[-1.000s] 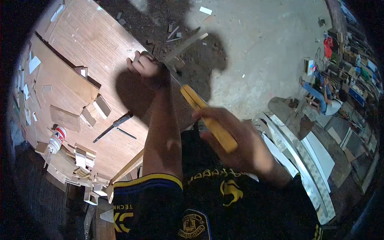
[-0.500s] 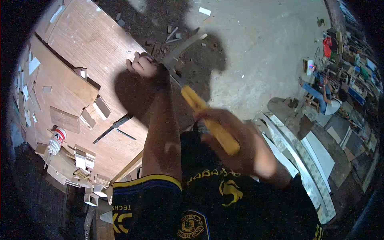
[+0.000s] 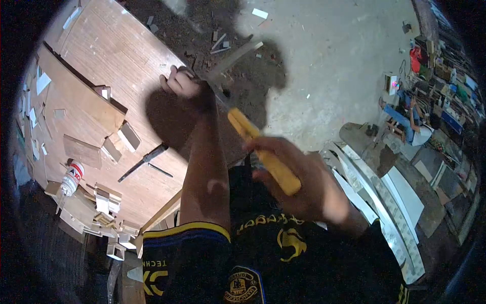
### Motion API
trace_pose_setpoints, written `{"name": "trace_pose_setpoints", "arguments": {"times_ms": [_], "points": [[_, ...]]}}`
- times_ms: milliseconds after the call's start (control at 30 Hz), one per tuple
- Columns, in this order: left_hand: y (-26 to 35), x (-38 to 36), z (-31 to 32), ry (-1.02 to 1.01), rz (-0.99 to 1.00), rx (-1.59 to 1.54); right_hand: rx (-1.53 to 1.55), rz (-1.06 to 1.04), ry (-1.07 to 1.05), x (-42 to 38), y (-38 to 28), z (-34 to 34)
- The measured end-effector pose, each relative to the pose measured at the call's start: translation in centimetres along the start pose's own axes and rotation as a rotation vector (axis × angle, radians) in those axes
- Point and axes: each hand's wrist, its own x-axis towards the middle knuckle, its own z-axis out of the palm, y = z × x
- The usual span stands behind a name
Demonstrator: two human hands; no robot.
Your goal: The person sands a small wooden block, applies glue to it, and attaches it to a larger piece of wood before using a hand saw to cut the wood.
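My right hand, a little blurred, is closed around the yellow handle of a hand saw. The saw's narrow metal blade runs up and left toward the table edge, partly hidden behind my left wrist. My left hand has its fingers curled at that edge, pressing on a pale wooden strip that juts out over the floor. The strip's inner end is covered by my hand. Both hands work beside the wooden tabletop, the right one close to my shirt front.
On the tabletop lie a dark slim tool, a white glue bottle, a curved wooden panel and several small wood blocks. Offcuts litter the floor. Long boards lie at right; another person sits farther off.
The saw and my right hand have shifted slightly up and left, toward the table edge. My left hand and the wooden strip stay nearly in place.
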Motion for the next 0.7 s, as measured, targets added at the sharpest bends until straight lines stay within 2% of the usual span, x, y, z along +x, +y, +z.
{"name": "trace_pose_setpoints", "arguments": {"times_ms": [100,200,233,267,300,333,367,400,433,467,500,533,567,600,667,700], "points": [[-0.1,-0.1,-0.6,0.010,0.026,-0.012,0.078,-0.083,0.073,2.6,1.5,1.6],[0.6,0.3,-0.3,0.053,0.040,-0.037,0.050,-0.096,0.023,0.0,0.4,-0.1],[0.1,0.3,-0.2,0.019,0.016,-0.005,0.029,-0.277,0.173,-0.4,1.1,0.7],[-0.1,-0.4,-0.7,-0.035,-0.012,0.021,0.033,-0.264,0.162,1.1,1.9,1.5],[1.4,0.1,-1.2,-0.009,-0.089,-0.031,-0.005,-0.065,0.120,3.7,2.7,2.4],[2.1,0.3,-1.0,0.005,-0.086,-0.033,-0.052,0.107,0.087,5.5,3.2,2.6],[2.2,0.1,-0.8,0.038,-0.076,-0.040,-0.084,0.172,0.037,5.7,3.3,2.8],[1.5,0.1,-0.3,0.083,-0.069,-0.037,-0.088,0.152,0.040,4.9,3.0,2.8],[0.1,-1.0,1.1,0.156,-0.083,-0.106,-0.057,-0.134,0.212,3.0,3.0,2.1],[0.8,-1.3,0.1,0.134,-0.104,-0.098,-0.006,-0.374,0.369,0.4,3.0,1.3],[2.0,-0.7,-2.1,0.019,-0.126,-0.058,-0.032,-0.154,0.311,-1.4,1.8,-0.3],[2.5,1.2,-2.3,-0.033,-0.127,-0.025,-0.051,-0.099,0.280,-2.1,2.3,-0.9],[2.2,1.0,-0.9,0.100,-0.007,0.014,-0.150,-0.052,0.301,-2.2,3.4,-1.5],[2.3,1.1,-1.3,0.056,-0.066,-0.063,-0.238,0.023,0.317,-3.0,4.5,-1.6],[1.7,0.4,-0.3,0.129,-0.160,-0.190,-0.275,0.003,0.479,-4.2,5.4,-2.9],[1.3,0.3,0.0,0.146,-0.149,-0.207,0.003,0.121,0.495,-5.2,4.9,-3.4]]}}
